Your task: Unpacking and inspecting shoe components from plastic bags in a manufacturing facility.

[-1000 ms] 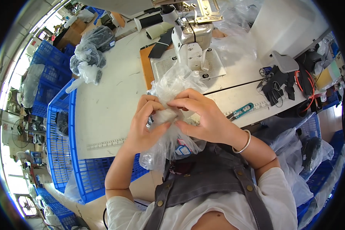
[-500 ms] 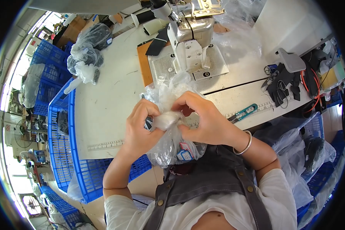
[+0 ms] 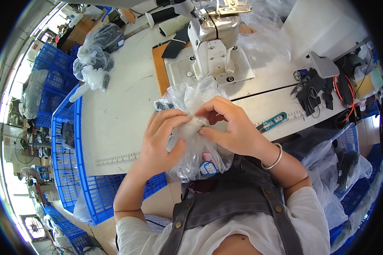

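A clear plastic bag (image 3: pixel 187 159) with a bunched, twisted neck lies between my hands at the table's front edge, against my apron. Red-edged and blue-edged labels (image 3: pixel 208 165) show through its lower part, and something dark shows at its upper left. My left hand (image 3: pixel 157 142) has its fingertips on the gathered neck from the left, its thumb standing a little apart. From the right, my right hand (image 3: pixel 238 131) pinches the neck between thumb and fingers. The exact grip of the left fingertips is partly hidden in the folds.
Beyond the bag stands a sewing machine (image 3: pixel 215 51). Teal-handled thread snips (image 3: pixel 273 122) lie to the right, near dark scraps (image 3: pixel 314 91). A blue crate (image 3: pixel 83 170) borders the table's left; filled plastic bags (image 3: pixel 95 55) lie at the far left. More bagged goods sit at right.
My left fingers have shifted up and right over the bag's neck, and the left thumb has come away from it. My right hand has moved slightly right, still pinching.
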The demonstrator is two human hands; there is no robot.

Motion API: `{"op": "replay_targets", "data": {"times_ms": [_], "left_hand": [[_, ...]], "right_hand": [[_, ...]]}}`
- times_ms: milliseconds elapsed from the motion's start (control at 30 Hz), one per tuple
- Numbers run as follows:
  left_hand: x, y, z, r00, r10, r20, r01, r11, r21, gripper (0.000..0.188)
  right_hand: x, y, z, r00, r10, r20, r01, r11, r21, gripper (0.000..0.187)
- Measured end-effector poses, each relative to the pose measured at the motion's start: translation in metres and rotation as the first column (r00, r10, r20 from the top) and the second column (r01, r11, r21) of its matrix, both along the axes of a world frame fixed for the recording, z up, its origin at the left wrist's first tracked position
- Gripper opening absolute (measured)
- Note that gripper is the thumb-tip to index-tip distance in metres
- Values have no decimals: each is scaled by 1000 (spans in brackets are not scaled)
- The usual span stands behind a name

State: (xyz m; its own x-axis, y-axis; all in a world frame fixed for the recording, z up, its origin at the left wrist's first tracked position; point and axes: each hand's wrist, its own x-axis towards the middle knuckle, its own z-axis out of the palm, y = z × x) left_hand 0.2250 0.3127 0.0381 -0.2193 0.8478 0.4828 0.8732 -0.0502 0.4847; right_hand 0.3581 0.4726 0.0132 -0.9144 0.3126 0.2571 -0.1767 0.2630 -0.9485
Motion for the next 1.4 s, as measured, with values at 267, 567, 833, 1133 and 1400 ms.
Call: {"op": "replay_targets", "data": {"times_ms": [267,567,833,1133,1400], "left_hand": [[-3,3,-14,990,39,-137,-18,988,151,33],[8,8,-17,960,104,-259,-47,975,219,35],[4,10,-12,897,49,-440,15,990,142,30],[4,10,3,996,-35,-80,32,999,-30,30],[6,-1,-3,995,-50,90,62,989,-133,41]], "right_hand": [[-3,-5,-2,996,34,-85,-36,999,-23,25],[-3,-10,-2,995,-47,-90,49,999,15,21],[-8,-7,3,925,-33,-379,291,703,649,31],[-22,11,-3,952,-27,-304,228,724,652,30],[-25,9,-1,959,-34,-281,151,901,407,24]]}}
